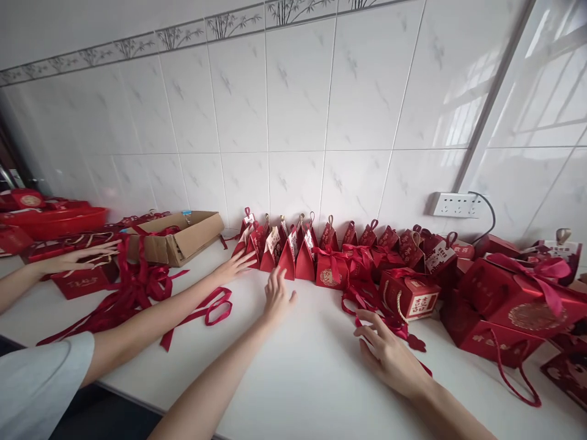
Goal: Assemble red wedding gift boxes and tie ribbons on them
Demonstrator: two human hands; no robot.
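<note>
My left hand [277,296] hovers over the white table with fingers loosely spread and nothing in it. Just beyond its fingertips stands a row of triangular red gift boxes [288,256]. My right hand [389,354] is half curled over the table, palm down. A bit of red ribbon [357,322] shows between its fingertips, and the palm side is hidden. More dark red ribbon [362,296] lies beyond that hand, beside a small red box with a rope handle [408,294]. A flower-shaped red tag [416,343] rests by the knuckles.
A co-worker's hand [236,264] reaches toward the triangular boxes; another hand [85,255] is over a red box [87,278]. Between them lie tangled ribbons [137,275] and a cardboard box [197,235]. Large red boxes [518,299] stack at right; a power strip [460,205] hangs behind.
</note>
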